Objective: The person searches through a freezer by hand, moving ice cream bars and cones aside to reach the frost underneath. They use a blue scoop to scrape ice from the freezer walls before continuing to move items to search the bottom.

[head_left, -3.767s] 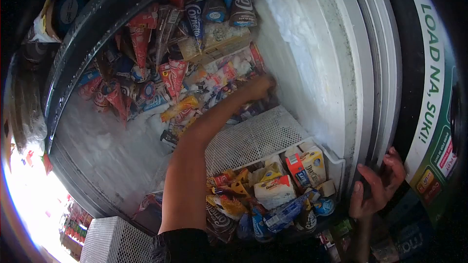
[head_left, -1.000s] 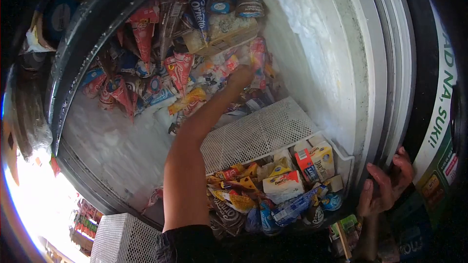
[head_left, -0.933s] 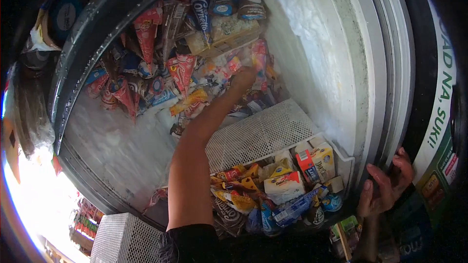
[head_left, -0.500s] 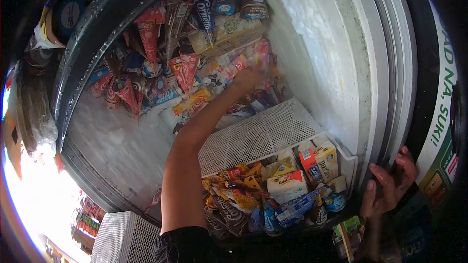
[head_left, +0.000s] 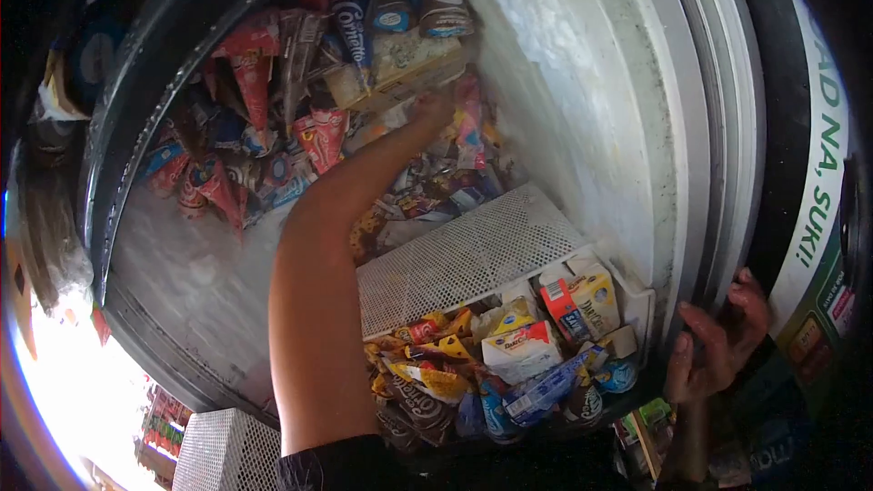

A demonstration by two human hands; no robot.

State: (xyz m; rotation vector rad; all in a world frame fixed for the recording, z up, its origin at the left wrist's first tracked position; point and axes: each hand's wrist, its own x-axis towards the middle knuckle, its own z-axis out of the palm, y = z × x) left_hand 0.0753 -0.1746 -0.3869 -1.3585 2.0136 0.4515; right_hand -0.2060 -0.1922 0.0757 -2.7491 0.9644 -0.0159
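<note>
My left hand [head_left: 433,113] is deep inside a chest freezer, among loose ice cream packs just below a frosted cardboard box [head_left: 400,71]. Its fingers are blurred and partly hidden, so I cannot tell whether it holds anything. A pink and purple wrapper [head_left: 469,135] lies just to its right. Red cone wrappers [head_left: 320,138] lie to the left of my forearm. At the freezer's near right edge, my right hand [head_left: 714,345] is raised with its fingers apart and loosely bent, holding nothing. Its fingertips are close to the freezer rim [head_left: 705,282].
A white perforated basket [head_left: 468,245] hangs inside the near end, holding wrapped cones and small cartons [head_left: 523,350]. Blue Cornetto cones [head_left: 353,36] stand at the far end. Frost coats the right wall [head_left: 568,82]. Another white perforated basket [head_left: 214,455] sits outside, lower left.
My left hand has moved up and left among the packs, toward the cardboard box. The yellow wrapper beside my forearm is now mostly covered by it. My right hand stays by the rim.
</note>
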